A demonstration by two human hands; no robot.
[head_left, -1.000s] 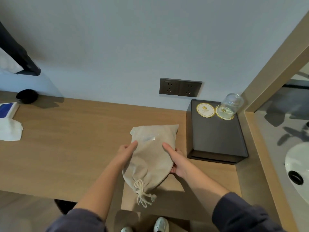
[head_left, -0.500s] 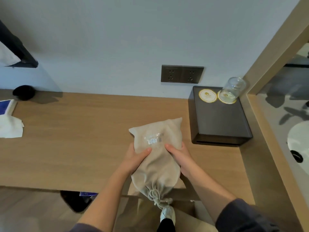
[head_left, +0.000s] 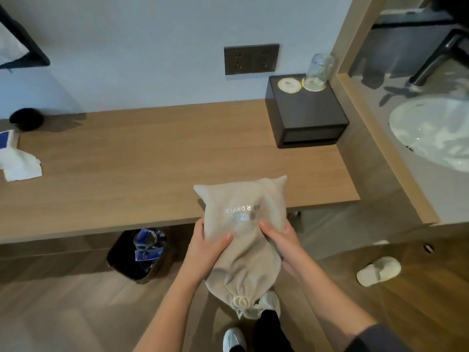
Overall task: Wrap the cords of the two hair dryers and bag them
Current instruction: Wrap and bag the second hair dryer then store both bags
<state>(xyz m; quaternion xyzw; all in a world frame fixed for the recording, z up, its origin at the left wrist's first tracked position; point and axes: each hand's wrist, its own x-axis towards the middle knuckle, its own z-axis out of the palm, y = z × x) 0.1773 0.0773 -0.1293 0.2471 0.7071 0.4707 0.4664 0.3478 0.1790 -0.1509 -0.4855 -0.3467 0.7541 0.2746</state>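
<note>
The bag (head_left: 243,232), drawstring end tied and pointing down, is gripped at mid-length by the left hand (head_left: 206,246) and right hand (head_left: 280,241), fingers curled onto the cloth. Its upper end overlaps the counter (head_left: 152,174) front edge.

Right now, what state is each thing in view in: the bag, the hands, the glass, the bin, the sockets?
Cloth bag: full, drawstring pulled shut, held over the desk edge.
Left hand: gripping the bag's left side.
Right hand: gripping the bag's right side.
Glass: upside down on a coaster.
Bin: open, with rubbish inside.
Sockets: nothing plugged in.
</note>
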